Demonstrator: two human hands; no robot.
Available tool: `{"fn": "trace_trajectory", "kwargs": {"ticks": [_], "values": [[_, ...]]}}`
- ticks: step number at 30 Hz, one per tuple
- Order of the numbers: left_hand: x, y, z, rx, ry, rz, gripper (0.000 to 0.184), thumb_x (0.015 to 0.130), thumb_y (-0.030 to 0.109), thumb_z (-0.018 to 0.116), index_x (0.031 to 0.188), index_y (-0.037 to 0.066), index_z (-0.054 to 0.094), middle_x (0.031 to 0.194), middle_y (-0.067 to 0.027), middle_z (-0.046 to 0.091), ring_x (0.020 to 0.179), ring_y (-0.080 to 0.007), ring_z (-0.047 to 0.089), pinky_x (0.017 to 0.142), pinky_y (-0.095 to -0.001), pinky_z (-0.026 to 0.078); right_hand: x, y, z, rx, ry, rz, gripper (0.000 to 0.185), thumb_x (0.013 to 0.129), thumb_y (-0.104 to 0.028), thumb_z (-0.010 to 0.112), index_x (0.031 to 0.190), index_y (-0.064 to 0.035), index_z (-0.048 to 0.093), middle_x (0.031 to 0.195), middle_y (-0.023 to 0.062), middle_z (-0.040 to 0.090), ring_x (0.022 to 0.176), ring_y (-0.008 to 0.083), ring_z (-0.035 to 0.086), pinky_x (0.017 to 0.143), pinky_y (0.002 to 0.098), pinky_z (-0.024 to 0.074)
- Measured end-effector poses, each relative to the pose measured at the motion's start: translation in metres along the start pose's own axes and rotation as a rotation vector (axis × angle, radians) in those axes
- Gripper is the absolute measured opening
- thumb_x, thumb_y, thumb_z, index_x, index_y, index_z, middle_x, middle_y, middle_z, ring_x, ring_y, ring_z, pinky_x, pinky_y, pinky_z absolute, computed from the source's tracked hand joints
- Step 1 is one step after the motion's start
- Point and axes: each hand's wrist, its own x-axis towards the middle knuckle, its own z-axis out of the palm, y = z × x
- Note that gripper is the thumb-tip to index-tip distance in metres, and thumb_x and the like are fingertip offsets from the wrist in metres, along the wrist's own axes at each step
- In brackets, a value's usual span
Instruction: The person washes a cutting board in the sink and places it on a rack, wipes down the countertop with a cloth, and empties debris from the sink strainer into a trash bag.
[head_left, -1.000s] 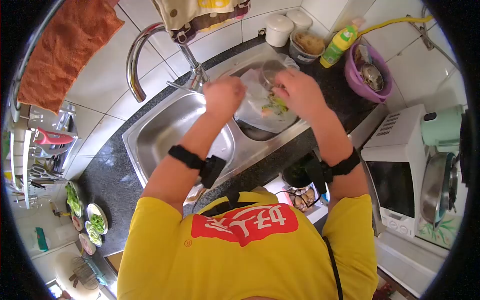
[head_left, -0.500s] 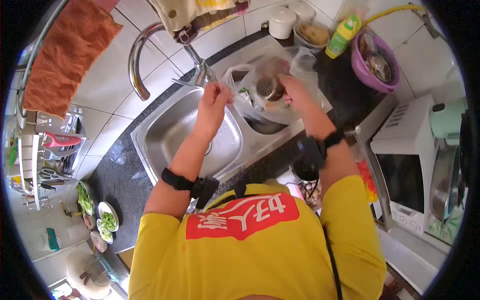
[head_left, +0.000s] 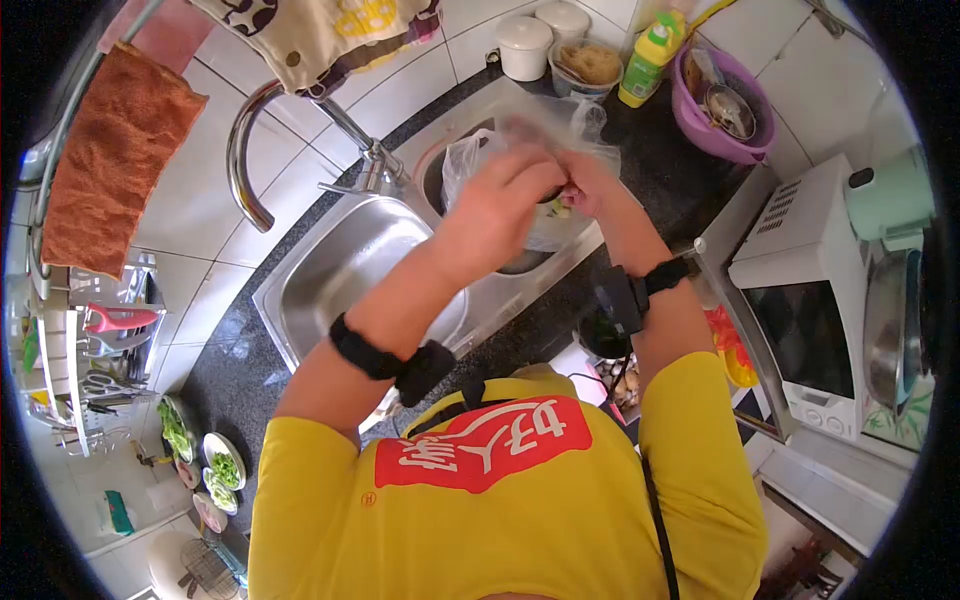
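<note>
Over the right sink basin, my left hand (head_left: 500, 205) is closed, with its fingertips close to my right hand. What it grips, if anything, is hidden. My right hand (head_left: 592, 184) is also closed, around an edge I cannot make out. Beyond both hands is a blurred, see-through reddish shape. A clear plastic bag (head_left: 462, 162) with green scraps low in it lies in the right basin, partly under my hands.
The bare left basin (head_left: 345, 262) has a chrome tap (head_left: 240, 165) behind it. At the back stand a white lidded jar (head_left: 523, 50), a tub (head_left: 585, 68), a yellow bottle (head_left: 648, 62) and a purple basin (head_left: 735, 148). Plates of greens (head_left: 224, 462) are at left, a microwave (head_left: 800, 335) at right.
My left hand has moved right and forward from beside the bag to my right hand. The dark round item seen in my right hand is now mostly hidden.
</note>
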Motion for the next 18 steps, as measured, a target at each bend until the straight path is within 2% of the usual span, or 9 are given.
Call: {"fn": "trace_trajectory", "kwargs": {"ticks": [2, 3, 5, 6, 9, 11, 12, 14, 18], "values": [[0.009, -0.007, 0.028, -0.196, -0.066, -0.219, 0.035, 0.067, -0.004, 0.05, 0.1, 0.005, 0.054, 0.089, -0.0168, 0.054, 0.085, -0.0331, 0.054, 0.077, -0.0406, 0.045, -0.001, -0.004, -0.004, 0.058, 0.016, -0.037, 0.021, 0.089, -0.035, 0.045, 0.082, -0.016, 0.052, 0.055, -0.0045, 0.043, 0.038, 0.0076, 0.027, 0.038, 0.0234, 0.0185], [0.008, -0.018, 0.037, -0.199, -0.065, -0.214, 0.035, 0.067, -0.004, 0.05, 0.1, 0.005, 0.054, 0.089, -0.0168, 0.054, 0.085, -0.0331, 0.054, 0.077, -0.0406, 0.045, -0.004, -0.008, -0.005, 0.058, 0.02, -0.041, 0.021, 0.089, -0.035, 0.045, 0.082, -0.016, 0.052, 0.055, -0.0045, 0.043, 0.038, 0.0076, 0.027, 0.038, 0.0234, 0.0185], [0.005, -0.045, 0.055, 0.159, -0.059, -0.546, 0.023, 0.075, 0.003, 0.049, 0.096, 0.004, 0.056, 0.085, -0.0178, 0.056, 0.085, -0.0326, 0.055, 0.075, -0.0392, 0.045, -0.011, -0.016, -0.009, 0.08, 0.109, -0.104, 0.02, 0.089, -0.033, 0.046, 0.083, -0.0157, 0.053, 0.055, -0.0049, 0.043, 0.037, 0.0081, 0.025, 0.037, 0.0245, 0.0183], [0.004, -0.058, 0.059, 0.154, -0.063, -0.541, 0.023, 0.075, 0.003, 0.049, 0.096, 0.004, 0.056, 0.085, -0.0178, 0.056, 0.085, -0.0326, 0.055, 0.075, -0.0392, 0.045, -0.01, -0.016, -0.017, 0.084, 0.117, -0.106, 0.02, 0.089, -0.033, 0.046, 0.083, -0.0157, 0.053, 0.055, -0.0049, 0.043, 0.037, 0.0081, 0.025, 0.037, 0.0245, 0.0183], [0.004, -0.076, 0.053, 0.004, -0.142, -0.648, 0.02, 0.083, 0.012, 0.048, 0.1, 0.004, 0.056, 0.091, -0.0168, 0.057, 0.085, -0.0298, 0.056, 0.076, -0.0363, 0.044, -0.012, -0.014, -0.028, 0.057, -0.011, -0.158, 0.018, 0.089, -0.032, 0.048, 0.089, -0.0157, 0.055, 0.061, -0.0054, 0.049, 0.043, 0.0072, 0.034, 0.041, 0.0241, 0.0265], [0.01, -0.073, 0.045, -0.329, -0.316, -0.818, 0.023, 0.084, 0.021, 0.052, 0.095, 0.001, 0.057, 0.094, -0.02, 0.057, 0.091, -0.0326, 0.054, 0.08, -0.0361, 0.042, -0.023, -0.016, -0.021, 0.018, -0.087, -0.264, 0.021, 0.088, -0.033, 0.05, 0.096, -0.0152, 0.057, 0.076, -0.0051, 0.055, 0.062, 0.0062, 0.047, 0.053, 0.0227, 0.0362], [0.007, -0.076, 0.046, -0.327, -0.318, -0.818, 0.023, 0.084, 0.021, 0.052, 0.095, 0.001, 0.057, 0.094, -0.02, 0.057, 0.091, -0.0326, 0.054, 0.08, -0.0361, 0.042, -0.019, -0.014, -0.025, 0.02, -0.087, -0.265, 0.021, 0.088, -0.033, 0.05, 0.096, -0.0152, 0.057, 0.076, -0.0051, 0.055, 0.062, 0.0062, 0.047, 0.053, 0.0227, 0.0362], [-0.002, -0.081, 0.049, -0.537, -0.208, -0.743, 0.021, 0.08, 0.019, 0.058, 0.095, 0.005, 0.058, 0.088, -0.0169, 0.059, 0.092, -0.0301, 0.054, 0.082, -0.0332, 0.041, -0.009, -0.009, -0.035, -0.057, -0.288, -0.356, 0.026, 0.088, -0.035, 0.05, 0.102, -0.0145, 0.057, 0.091, -0.0046, 0.057, 0.084, 0.0064, 0.05, 0.07, 0.0236, 0.0387], [-0.008, -0.082, 0.042, -0.509, -0.169, -0.583, 0.02, 0.077, 0.012, 0.063, 0.095, 0.006, 0.058, 0.088, -0.0077, 0.058, 0.087, -0.0205, 0.054, 0.074, -0.0294, 0.044, -0.019, -0.008, -0.02, -0.111, -0.228, -0.36, 0.033, 0.088, -0.037, 0.049, 0.111, -0.0144, 0.052, 0.097, -0.0037, 0.056, 0.091, 0.0086, 0.05, 0.076, 0.0278, 0.0392]]}}
